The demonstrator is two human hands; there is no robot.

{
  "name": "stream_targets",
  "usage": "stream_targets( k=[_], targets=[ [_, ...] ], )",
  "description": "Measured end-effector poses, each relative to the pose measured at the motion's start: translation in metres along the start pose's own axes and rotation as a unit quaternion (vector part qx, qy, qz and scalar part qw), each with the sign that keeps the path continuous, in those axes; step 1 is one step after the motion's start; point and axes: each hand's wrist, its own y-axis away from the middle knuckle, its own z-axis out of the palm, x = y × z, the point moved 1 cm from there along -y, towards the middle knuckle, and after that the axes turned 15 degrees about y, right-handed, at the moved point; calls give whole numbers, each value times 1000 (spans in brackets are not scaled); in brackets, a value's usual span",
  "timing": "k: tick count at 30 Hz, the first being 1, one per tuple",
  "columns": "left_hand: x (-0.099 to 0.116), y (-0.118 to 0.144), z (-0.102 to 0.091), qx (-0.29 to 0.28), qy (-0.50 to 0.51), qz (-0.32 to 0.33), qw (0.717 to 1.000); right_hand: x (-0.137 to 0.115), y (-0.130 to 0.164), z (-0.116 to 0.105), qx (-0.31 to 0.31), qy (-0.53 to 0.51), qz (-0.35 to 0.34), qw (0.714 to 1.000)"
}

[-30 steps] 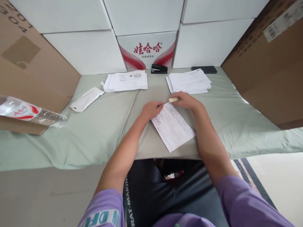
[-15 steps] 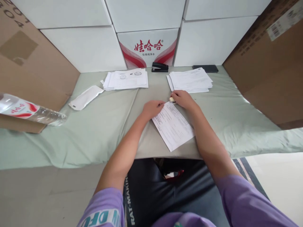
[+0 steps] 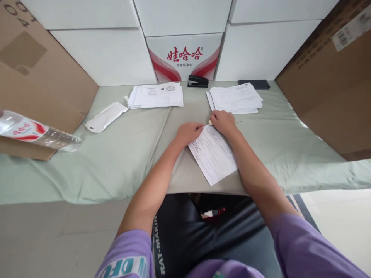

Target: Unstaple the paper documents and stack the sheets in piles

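Observation:
A printed paper sheet (image 3: pixel 215 160), possibly several together, lies at a slant on the cloth in front of me. My left hand (image 3: pixel 188 133) is closed on its upper left corner, with a small dark bit showing at the fingertips. At the sheet's top edge, my right hand (image 3: pixel 222 121) is closed around a small cream-coloured piece (image 3: pixel 210 123). Most of that piece is hidden by the fingers, so its kind cannot be made out. The two hands are close together but apart.
Behind the hands stand a left paper stack (image 3: pixel 156 95), a right paper stack (image 3: pixel 236 98), a black stapler (image 3: pixel 198 81) and a dark phone-like slab (image 3: pixel 254 84). To the left are a white pouch (image 3: pixel 106 117) and a water bottle (image 3: pixel 40 131). Cartons (image 3: pixel 185 58) wall the back and sides.
My right hand has turned slightly, and less of the cream-coloured piece shows. The left hand keeps its hold on the sheet. The whole view has shifted a little.

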Motion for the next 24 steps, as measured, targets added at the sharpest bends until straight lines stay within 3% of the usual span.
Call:
stream_targets(
  k=[5,9,13,16,21,24],
  targets=[
    [4,3,2,61,26,25,997,-1,-1,6,3,35,-24,999],
    [7,-9,11,101,82,43,991,-2,1,6,4,41,-30,999],
    [8,-33,15,43,153,5,987,-4,4,1,-16,46,-30,998],
    [14,-50,6,-23,186,-37,982,-5,4,-1,-26,51,-29,998],
    [38,-64,-17,-95,124,-164,974,-6,4,2,-20,63,-25,998],
    [46,-66,-19,-107,102,-217,965,-7,4,4,-12,73,-21,997]
  ],
)
